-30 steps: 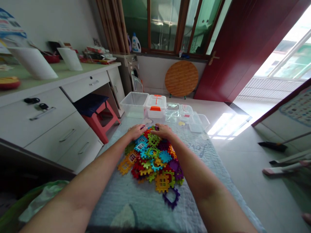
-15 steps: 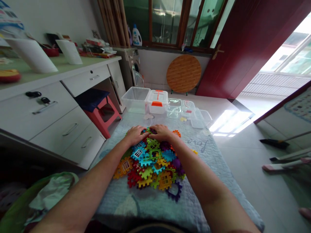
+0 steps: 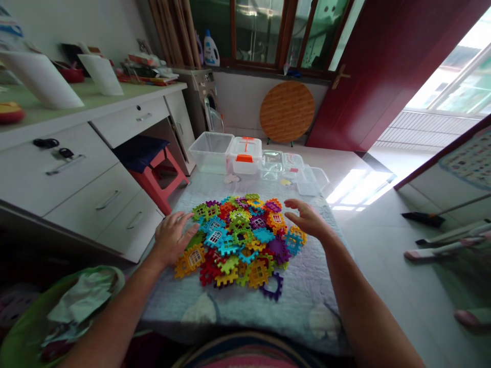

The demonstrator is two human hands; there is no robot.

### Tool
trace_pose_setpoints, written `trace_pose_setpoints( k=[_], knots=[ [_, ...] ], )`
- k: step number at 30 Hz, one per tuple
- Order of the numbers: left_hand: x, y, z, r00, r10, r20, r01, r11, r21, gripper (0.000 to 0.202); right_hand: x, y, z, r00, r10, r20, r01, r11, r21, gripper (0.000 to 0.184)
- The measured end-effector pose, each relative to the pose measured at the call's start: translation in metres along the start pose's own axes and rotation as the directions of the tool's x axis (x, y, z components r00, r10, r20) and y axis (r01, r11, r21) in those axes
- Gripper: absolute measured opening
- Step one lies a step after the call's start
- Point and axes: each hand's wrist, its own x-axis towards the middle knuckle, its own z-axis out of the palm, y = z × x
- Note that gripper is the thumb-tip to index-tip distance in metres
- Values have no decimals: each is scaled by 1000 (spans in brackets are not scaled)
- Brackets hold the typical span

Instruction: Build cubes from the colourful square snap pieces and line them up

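The left hand (image 3: 172, 237) is open with its fingers spread, empty, just beside the near-left edge of the heap of colourful plastic window-shaped building tiles (image 3: 240, 240). The right hand (image 3: 307, 220) is also open and empty, its fingers curved over the heap's far-right side. The heap lies on a quilted mat (image 3: 307, 301). Beyond it stand a clear plastic storage box (image 3: 210, 152) and a white case with orange latch (image 3: 245, 163).
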Motion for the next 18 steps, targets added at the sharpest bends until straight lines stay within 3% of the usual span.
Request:
trace_pose_setpoints(
  k=[3,6,11,16,18],
  knots=[
    [-12,-1,15,999,15,-37,-17,997,-79,58,-19,6,9,998,-68,12,68,998,12,40],
    [-11,18,26,996,44,-79,-58,979,-193,61,-24,1,27,993,-120,25,119,993,20,49],
    [-5,37,27,993,61,-97,-87,956,-281,61,-25,-2,39,993,-121,6,120,990,72,52],
    [22,29,18,976,-18,-218,-54,946,-320,56,-26,5,33,995,-94,-17,96,983,155,27],
    [37,27,17,974,-76,-214,-8,931,-366,55,-26,5,32,996,-89,-23,92,980,178,14]
  ],
)
